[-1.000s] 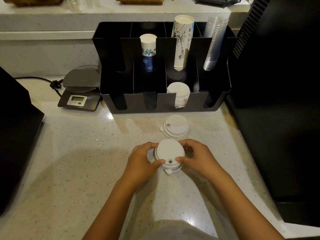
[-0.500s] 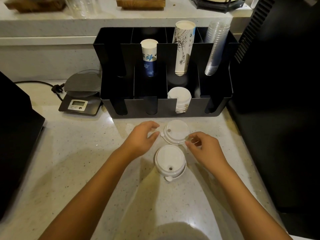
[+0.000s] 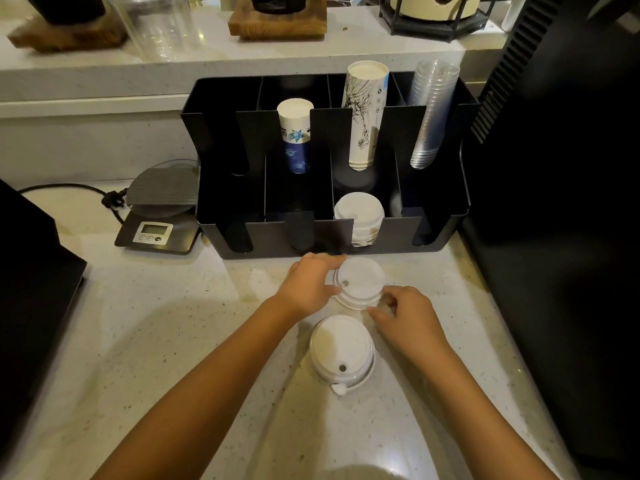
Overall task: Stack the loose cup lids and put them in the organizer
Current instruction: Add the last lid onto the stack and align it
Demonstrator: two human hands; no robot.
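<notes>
Two white cup lid piles lie on the pale counter in front of the black organizer [image 3: 446,233]. My left hand [image 3: 308,284] and my right hand [image 3: 403,311] touch opposite edges of the far lid [image 3: 362,280], fingers curled around its rim. The near lid stack [image 3: 341,351] sits free, closer to me, its sip hole facing me. Inside the organizer's front row, third slot from the left, stands a stack of white lids [image 3: 360,216].
The organizer's back row holds a blue-printed paper cup stack [image 3: 294,136], a tall white paper cup stack [image 3: 365,112] and clear plastic cups [image 3: 431,112]. A small digital scale [image 3: 159,209] sits left of it. Dark machines flank the counter on both sides.
Both hands let go of the near lid stack and moved away from me to the far lid, now touching its sides. The camera view tilted up slightly.
</notes>
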